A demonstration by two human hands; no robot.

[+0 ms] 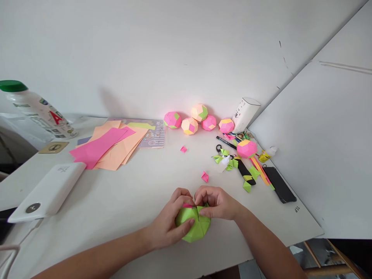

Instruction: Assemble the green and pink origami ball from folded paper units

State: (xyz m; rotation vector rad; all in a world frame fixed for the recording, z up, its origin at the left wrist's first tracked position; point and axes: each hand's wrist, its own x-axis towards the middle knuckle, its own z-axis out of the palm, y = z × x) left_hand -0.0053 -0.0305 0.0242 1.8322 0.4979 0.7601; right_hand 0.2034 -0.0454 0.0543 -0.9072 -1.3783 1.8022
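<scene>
Green paper ball between both hands

Ball [193, 226] sits at the desk's [130, 209] near side. My left hand [174, 219] grips its side; my right hand's [216, 203] fingers pinch its top edge.

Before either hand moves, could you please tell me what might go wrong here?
The green paper ball has a dark gap beside the right hand, so a hard squeeze from the left hand might widen it or crease the folds. The nearer small pink piece lies loose just beyond the fingers and could be knocked away or crushed.
</scene>
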